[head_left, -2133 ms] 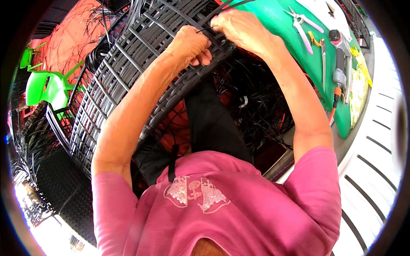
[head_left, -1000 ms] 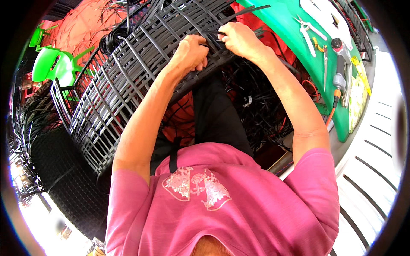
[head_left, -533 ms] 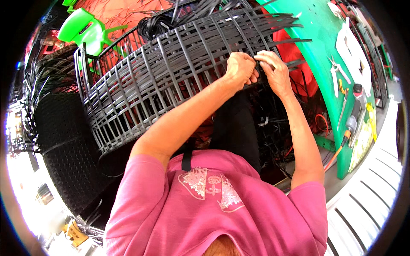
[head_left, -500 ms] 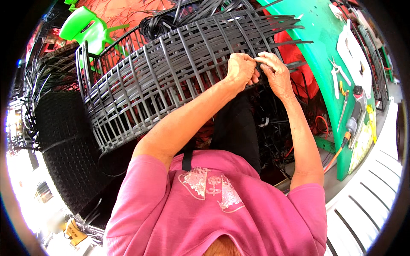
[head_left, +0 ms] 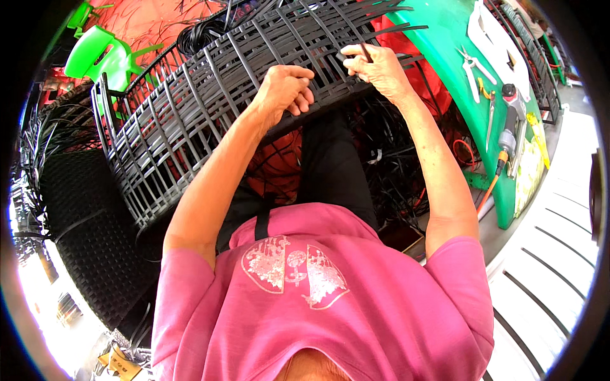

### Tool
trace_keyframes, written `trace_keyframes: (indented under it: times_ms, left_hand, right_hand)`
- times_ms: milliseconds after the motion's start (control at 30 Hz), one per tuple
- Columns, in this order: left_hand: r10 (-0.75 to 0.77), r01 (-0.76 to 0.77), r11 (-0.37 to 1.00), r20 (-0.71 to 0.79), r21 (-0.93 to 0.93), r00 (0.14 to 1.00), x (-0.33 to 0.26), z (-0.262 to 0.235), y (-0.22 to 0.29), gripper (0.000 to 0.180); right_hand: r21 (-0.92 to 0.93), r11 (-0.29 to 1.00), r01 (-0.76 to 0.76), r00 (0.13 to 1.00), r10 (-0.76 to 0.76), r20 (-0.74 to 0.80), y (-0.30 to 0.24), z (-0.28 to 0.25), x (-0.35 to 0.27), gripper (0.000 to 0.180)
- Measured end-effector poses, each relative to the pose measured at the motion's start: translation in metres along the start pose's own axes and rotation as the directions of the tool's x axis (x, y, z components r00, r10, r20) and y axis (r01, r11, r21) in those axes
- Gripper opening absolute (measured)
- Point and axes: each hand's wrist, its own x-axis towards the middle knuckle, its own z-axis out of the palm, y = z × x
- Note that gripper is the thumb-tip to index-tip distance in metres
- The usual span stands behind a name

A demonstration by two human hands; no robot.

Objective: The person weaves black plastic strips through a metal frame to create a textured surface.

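A dark lattice frame (head_left: 213, 65), with long flat black strips woven through its bars, lies in front of me on a slant. My left hand (head_left: 286, 92) is at its near edge, the fingers curled; what they hold, if anything, is hidden. To the right, above the same edge, my right hand (head_left: 379, 71) pinches a black strip (head_left: 365, 52) between thumb and fingers. Loose strip ends (head_left: 406, 28) stick out past the frame's right side. The two hands are apart.
At right is a green table (head_left: 438, 38) with pliers (head_left: 471, 70), a corded power tool (head_left: 508, 130) and a white flat piece (head_left: 492, 35). A green plastic chair (head_left: 101, 57) stands far left. A black woven panel (head_left: 95, 235) is near left, and tangled black strips (head_left: 394, 171) lie below the frame.
My hands, close together before, have parted. The left has moved left along the frame's edge; the right has risen and shows a black strip in its fingers. The whole view has shifted slightly.
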Motion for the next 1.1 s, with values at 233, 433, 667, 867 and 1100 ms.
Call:
trace_keyframes:
  times_ms: [233, 433, 667, 867, 1100]
  left_hand:
    - [-0.262, 0.267, 0.963, 0.290, 0.022, 0.920, 0.025, 0.004, 0.015, 0.020]
    - [-0.096, 0.102, 0.965, -0.039, 0.242, 0.995, 0.013, 0.012, 0.015, 0.013]
    - [0.081, -0.057, 0.975, -0.105, 0.216, 0.991, -0.016, 0.007, 0.003, 0.018]
    - [0.013, -0.010, 1.000, -0.208, 0.016, 0.978, -0.036, -0.021, -0.007, 0.022]
    - [-0.217, 0.196, 0.962, 0.097, 0.191, 0.971, -0.022, -0.022, 0.006, 0.030]
  right_hand:
    - [-0.709, 0.624, 0.329, 0.940, -0.285, 0.186, -0.007, 0.032, 0.021, 0.013]
    - [-0.284, 0.955, 0.080, 0.989, -0.040, 0.145, 0.000, 0.026, 0.006, 0.021]
    - [-0.218, 0.873, 0.436, 0.896, -0.399, 0.192, 0.010, 0.047, -0.004, 0.020]
    - [-0.060, 0.997, 0.051, 0.962, -0.033, 0.271, -0.005, 0.059, 0.006, 0.012]
    - [-0.547, 0.795, 0.262, 0.951, -0.115, 0.288, -0.024, 0.069, 0.013, 0.011]
